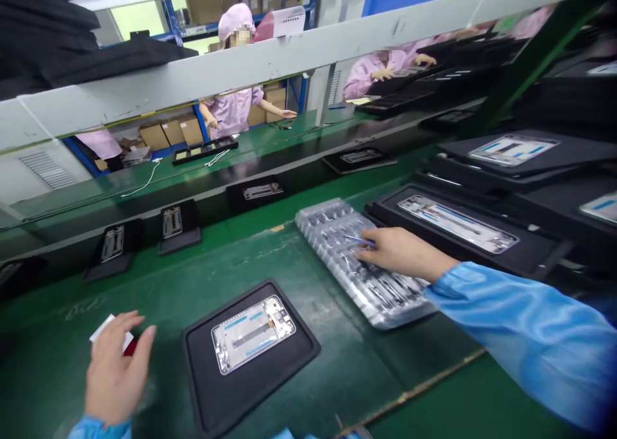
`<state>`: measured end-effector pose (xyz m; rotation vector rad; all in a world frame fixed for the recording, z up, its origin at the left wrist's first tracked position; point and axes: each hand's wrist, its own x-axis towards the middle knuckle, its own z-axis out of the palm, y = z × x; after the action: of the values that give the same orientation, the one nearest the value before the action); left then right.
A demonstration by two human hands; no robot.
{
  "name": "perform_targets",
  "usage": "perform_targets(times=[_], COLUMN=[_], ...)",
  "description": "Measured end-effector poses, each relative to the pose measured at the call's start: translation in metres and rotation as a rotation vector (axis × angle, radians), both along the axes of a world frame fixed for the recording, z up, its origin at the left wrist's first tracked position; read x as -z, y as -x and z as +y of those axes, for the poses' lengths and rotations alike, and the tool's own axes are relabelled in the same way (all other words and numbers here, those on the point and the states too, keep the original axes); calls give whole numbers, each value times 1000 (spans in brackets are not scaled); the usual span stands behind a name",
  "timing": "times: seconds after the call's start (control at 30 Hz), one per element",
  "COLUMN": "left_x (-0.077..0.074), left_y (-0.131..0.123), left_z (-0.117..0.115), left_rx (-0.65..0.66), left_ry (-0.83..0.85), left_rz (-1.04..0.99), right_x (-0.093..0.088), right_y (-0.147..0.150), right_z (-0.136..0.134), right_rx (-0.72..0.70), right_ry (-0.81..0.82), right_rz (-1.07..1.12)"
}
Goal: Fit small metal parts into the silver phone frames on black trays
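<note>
- Phone frame [253,335]: silvery, blue strips, dark band; on black tray [241,400] near worktop [347,375]'s front edge.
- Right hand [400,252]: pinching slim tool [359,240].
- Left hand [116,375]: open, thumb apart.

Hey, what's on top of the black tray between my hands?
On the black tray lies a flat silver frame with light-blue strips and a grey band running lengthwise. The tray's surface directly beneath the frame is covered, so I can't see it.
</note>
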<state>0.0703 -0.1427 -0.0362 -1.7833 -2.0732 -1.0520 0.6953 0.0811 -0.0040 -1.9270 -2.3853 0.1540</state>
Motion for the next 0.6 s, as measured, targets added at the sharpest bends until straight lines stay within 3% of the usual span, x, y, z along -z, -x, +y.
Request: perform_targets(times=[0.1,0.2,0.47,0.6], left_x=[6,9,4,1], left_y=[-53,-81,-91,-99], left_z=[10,18,14,15], left_rx=[157,230,266,300], left_ry=[30,36,23,13], left_rz=[-24,-26,-61,-70], right_x=[13,16,-13,-6], right_y=[7,11,-4,4], right_z=[10,19,-17,-28], right_rx=[21,25,-41,-99], right_ry=[-9,-9,26,102], right_rz=[-58,-91,-5,20])
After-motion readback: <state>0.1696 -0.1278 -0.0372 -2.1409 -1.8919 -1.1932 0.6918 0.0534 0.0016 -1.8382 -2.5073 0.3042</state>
